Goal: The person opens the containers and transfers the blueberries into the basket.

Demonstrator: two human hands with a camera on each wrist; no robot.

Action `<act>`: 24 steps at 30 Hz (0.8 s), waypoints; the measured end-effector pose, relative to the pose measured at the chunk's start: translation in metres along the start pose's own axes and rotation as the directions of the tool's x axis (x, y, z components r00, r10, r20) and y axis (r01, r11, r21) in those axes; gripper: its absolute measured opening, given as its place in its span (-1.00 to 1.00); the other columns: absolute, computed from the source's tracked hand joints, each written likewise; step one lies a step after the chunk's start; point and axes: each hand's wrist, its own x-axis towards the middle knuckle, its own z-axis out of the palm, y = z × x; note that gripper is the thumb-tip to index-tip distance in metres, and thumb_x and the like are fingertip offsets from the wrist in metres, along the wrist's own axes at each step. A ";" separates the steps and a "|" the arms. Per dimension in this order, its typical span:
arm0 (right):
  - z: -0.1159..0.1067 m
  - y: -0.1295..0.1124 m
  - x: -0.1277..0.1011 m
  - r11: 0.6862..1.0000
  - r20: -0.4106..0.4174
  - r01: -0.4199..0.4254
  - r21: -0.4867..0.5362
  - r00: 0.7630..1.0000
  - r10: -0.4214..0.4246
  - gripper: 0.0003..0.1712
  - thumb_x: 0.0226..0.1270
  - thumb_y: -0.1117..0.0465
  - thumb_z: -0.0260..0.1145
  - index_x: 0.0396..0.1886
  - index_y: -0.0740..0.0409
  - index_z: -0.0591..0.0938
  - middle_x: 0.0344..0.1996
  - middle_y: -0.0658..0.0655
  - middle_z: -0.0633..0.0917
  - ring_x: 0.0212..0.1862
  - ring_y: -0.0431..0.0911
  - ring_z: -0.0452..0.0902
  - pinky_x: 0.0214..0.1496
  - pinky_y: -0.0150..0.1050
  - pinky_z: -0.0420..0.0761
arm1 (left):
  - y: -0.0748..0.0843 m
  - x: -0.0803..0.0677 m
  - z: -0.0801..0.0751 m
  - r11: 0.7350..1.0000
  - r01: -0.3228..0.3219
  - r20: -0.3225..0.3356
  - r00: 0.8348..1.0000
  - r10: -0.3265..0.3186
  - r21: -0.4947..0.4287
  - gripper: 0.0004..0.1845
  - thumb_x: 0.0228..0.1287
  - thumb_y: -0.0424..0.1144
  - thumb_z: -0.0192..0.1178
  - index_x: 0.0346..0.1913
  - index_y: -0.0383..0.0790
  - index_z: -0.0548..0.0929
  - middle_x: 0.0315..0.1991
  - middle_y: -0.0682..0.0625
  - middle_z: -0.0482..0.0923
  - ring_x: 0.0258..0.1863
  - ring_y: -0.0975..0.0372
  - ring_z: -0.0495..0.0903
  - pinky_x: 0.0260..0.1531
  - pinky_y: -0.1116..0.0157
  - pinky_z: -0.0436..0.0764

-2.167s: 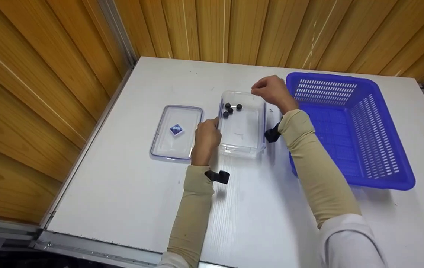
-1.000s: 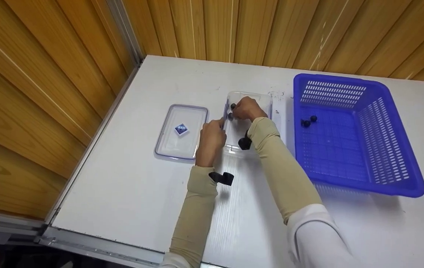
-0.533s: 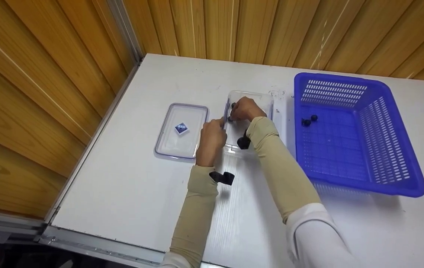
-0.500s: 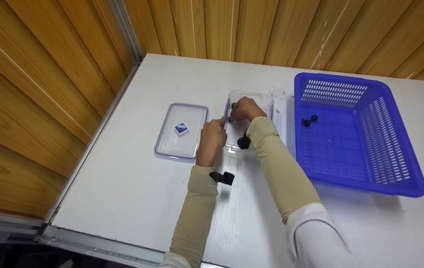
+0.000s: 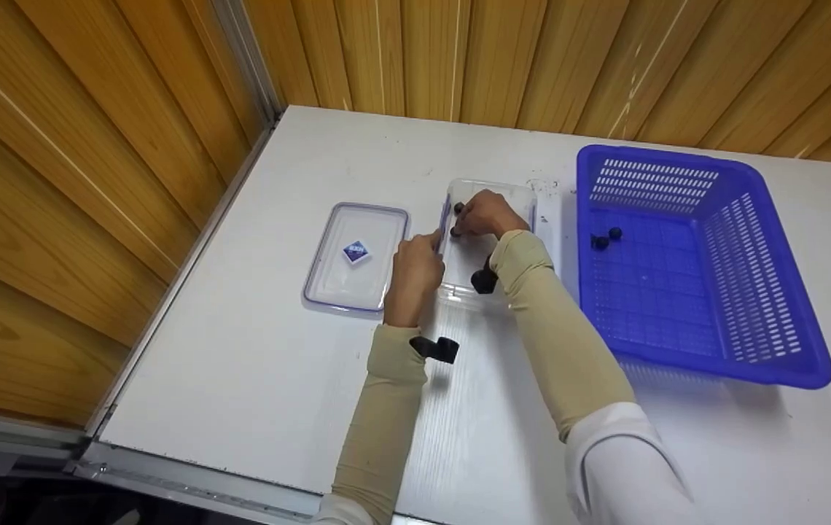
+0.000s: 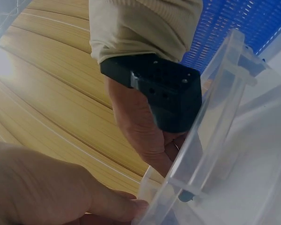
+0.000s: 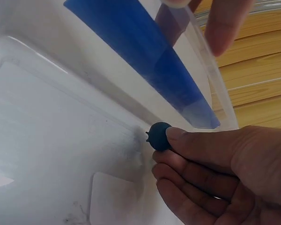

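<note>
A clear plastic food container [image 5: 459, 293] with blue flaps stands between my hands. At its left wall my left hand [image 5: 415, 271] grips the rim, thumb and finger pinching it in the left wrist view. My right hand [image 5: 490, 213] reaches inside; the right wrist view shows its thumb and forefinger pinching a blueberry [image 7: 159, 136] near the container's corner. Another dark blueberry [image 5: 458, 208] lies just beyond those fingers. The hand hides part of the container's floor. In the blue basket [image 5: 714, 368] to the right sit several blueberries [image 5: 601, 242], by its left wall.
Left of the container lies its lid [image 5: 321, 288], flat on the white table [image 5: 226, 350], with a blue and white label [image 5: 356, 252] on it. Wooden panels [image 5: 415, 58] close off the back and left side.
The right hand has moved left and down into the container from its far right rim. Blueberries in the basket now show where the right arm was in front. The left hand keeps its grip.
</note>
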 end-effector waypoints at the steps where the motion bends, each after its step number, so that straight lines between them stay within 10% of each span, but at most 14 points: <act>1: -0.001 0.000 -0.001 1.000 -0.003 -0.001 0.014 1.000 0.001 -0.73 0.14 0.18 0.42 -0.19 0.23 0.76 -0.37 0.08 0.71 -0.29 -0.12 0.48 -0.23 -0.35 0.45 | 0.000 0.000 0.000 1.000 0.000 0.000 1.000 0.000 -0.004 -0.51 0.27 -0.40 0.07 0.26 -0.05 0.52 0.10 -0.19 0.60 0.10 -0.13 0.54 0.06 0.01 0.51; 24: -0.057 0.001 -0.025 0.984 0.033 -0.055 0.167 0.998 0.050 -0.65 0.30 0.15 0.28 0.05 0.15 0.66 0.04 0.23 0.66 0.11 0.04 0.53 0.21 -0.06 0.47 | 0.000 -0.002 0.001 0.999 0.010 -0.019 1.000 -0.011 -0.047 -0.52 0.29 -0.39 0.08 0.27 -0.05 0.51 0.12 -0.17 0.58 0.10 -0.10 0.56 0.06 0.03 0.53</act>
